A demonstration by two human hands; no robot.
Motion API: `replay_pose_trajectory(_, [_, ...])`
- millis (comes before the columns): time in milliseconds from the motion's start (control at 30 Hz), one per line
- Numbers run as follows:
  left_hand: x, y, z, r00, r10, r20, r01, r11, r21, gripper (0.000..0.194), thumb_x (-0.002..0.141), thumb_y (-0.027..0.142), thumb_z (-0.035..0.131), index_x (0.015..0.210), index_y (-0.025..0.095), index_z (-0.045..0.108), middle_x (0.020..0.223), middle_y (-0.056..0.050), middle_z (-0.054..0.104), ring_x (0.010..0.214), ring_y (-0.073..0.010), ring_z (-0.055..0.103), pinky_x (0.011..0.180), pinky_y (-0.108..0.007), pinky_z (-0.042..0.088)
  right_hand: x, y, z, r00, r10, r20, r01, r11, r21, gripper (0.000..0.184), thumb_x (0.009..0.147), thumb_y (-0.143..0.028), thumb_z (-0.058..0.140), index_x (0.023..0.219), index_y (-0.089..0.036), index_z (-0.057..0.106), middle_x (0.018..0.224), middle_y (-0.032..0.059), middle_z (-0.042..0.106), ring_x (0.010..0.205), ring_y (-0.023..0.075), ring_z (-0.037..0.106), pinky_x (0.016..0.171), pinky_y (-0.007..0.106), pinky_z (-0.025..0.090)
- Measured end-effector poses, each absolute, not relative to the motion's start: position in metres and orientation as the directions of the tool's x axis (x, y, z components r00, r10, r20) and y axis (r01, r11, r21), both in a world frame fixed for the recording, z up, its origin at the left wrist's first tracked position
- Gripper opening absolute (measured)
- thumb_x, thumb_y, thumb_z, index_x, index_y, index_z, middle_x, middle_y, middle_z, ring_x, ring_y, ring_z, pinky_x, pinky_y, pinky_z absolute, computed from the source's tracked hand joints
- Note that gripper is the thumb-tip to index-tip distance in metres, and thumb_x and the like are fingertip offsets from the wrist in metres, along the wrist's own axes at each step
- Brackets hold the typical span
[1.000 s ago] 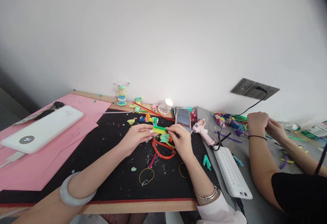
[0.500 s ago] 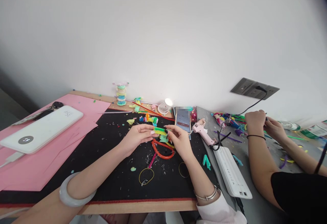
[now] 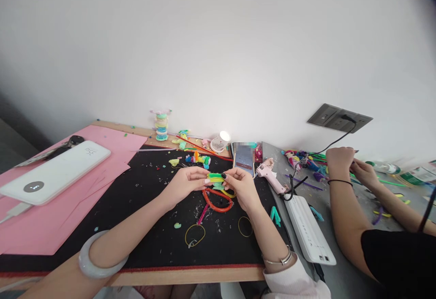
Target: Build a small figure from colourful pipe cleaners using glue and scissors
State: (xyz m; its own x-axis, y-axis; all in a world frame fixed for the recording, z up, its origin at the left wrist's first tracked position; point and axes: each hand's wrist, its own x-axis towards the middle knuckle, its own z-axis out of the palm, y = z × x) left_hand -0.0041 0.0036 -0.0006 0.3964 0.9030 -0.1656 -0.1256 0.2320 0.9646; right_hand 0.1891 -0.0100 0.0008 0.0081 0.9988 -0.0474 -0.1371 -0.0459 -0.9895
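Between my two hands, just above the black mat (image 3: 153, 235), is a short bundle of green and yellow pipe cleaners (image 3: 215, 177). The fingers and thumb of my left hand (image 3: 185, 185) pinch its left end. My right hand (image 3: 242, 189) grips the right end the same way. Right below them an orange-red pipe cleaner loop (image 3: 218, 208) lies on the mat, joined by a short magenta piece (image 3: 203, 214). A pale green piece (image 3: 218, 186) shows partly under the bundle. Two thin rubber bands, one left (image 3: 195, 236) and one right (image 3: 245, 226), lie nearer me.
A pink glue gun (image 3: 272, 177), a phone (image 3: 244, 160) and a paper cup (image 3: 220, 142) stand beyond my right hand. White power banks lie left (image 3: 64, 171) on pink paper (image 3: 112, 137) and right (image 3: 308, 231). Another person's hands (image 3: 340, 160) work at far right.
Both hands and the bundle have shifted slightly to the right. My right fingers have resettled on the bundle's end. The other person's hands moved a little.
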Motion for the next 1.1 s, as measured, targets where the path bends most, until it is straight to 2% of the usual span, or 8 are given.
replay_pose_trajectory(133, [-0.003,0.004,-0.001,0.386,0.911,-0.146,-0.086,0.193,0.977,0.04,0.059,0.032,0.078,0.093,0.015,0.065,0.09,-0.008,0.073,0.09,-0.0252,0.067,0.083,-0.038,0.052,0.188,-0.01,0.0,0.056,0.997,0.046,-0.049,0.049,-0.998,0.017,0.066,-0.026,0.072,0.072,-0.015,0.062,0.054,-0.0024,0.06,0.047,0.0086,0.054,0.049,0.02,0.045])
replay_pose_trajectory(300, [-0.002,0.004,-0.003,0.365,0.924,-0.113,-0.084,0.153,0.985,0.035,0.065,0.037,0.074,0.089,0.014,0.064,0.087,-0.008,0.074,0.083,-0.024,0.069,0.076,-0.036,0.054,0.183,-0.014,0.0,0.097,0.99,0.104,0.02,0.103,-0.995,0.018,0.065,-0.027,0.073,0.072,-0.016,0.06,0.062,-0.0015,0.062,0.05,0.0098,0.055,0.051,0.023,0.046])
replay_pose_trajectory(500, [-0.002,0.006,-0.007,0.336,0.937,-0.101,-0.071,0.132,0.989,0.032,0.065,0.036,0.073,0.086,0.013,0.064,0.085,-0.008,0.073,0.082,-0.0232,0.069,0.075,-0.035,0.054,0.181,-0.016,0.002,0.052,0.989,0.135,0.066,0.131,-0.989,0.017,0.065,-0.024,0.071,0.074,-0.017,0.059,0.069,-0.0008,0.063,0.057,0.011,0.058,0.057,0.023,0.047])
replay_pose_trajectory(633, [-0.003,0.006,-0.007,0.324,0.941,-0.097,-0.069,0.126,0.99,0.03,0.064,0.033,0.074,0.085,0.012,0.065,0.086,-0.008,0.073,0.08,-0.0219,0.068,0.075,-0.034,0.054,0.183,-0.014,0.003,-0.013,0.994,0.108,0.088,0.109,-0.99,0.019,0.065,-0.019,0.068,0.083,-0.017,0.062,0.075,0.0004,0.064,0.064,0.0119,0.059,0.059,0.023,0.048])
replay_pose_trajectory(800, [-0.003,0.006,-0.008,0.339,0.938,-0.068,-0.031,0.083,0.996,0.027,0.065,0.032,0.072,0.083,0.012,0.066,0.083,-0.008,0.073,0.08,-0.0223,0.068,0.074,-0.034,0.054,0.184,-0.014,0.004,-0.09,0.995,0.037,0.136,0.049,-0.989,0.012,0.07,-0.024,0.064,0.079,-0.015,0.064,0.058,-0.0002,0.062,0.054,0.0119,0.058,0.057,0.024,0.048])
replay_pose_trajectory(1100, [-0.004,0.007,-0.011,0.363,0.93,-0.059,-0.008,0.067,0.998,0.022,0.067,0.029,0.07,0.081,0.013,0.067,0.083,-0.008,0.073,0.081,-0.0224,0.067,0.075,-0.034,0.054,0.184,-0.013,0.003,-0.109,0.994,-0.016,0.096,-0.006,-0.995,0.018,0.068,-0.031,0.067,0.077,-0.016,0.062,0.056,-0.0006,0.063,0.051,0.0121,0.059,0.056,0.025,0.05])
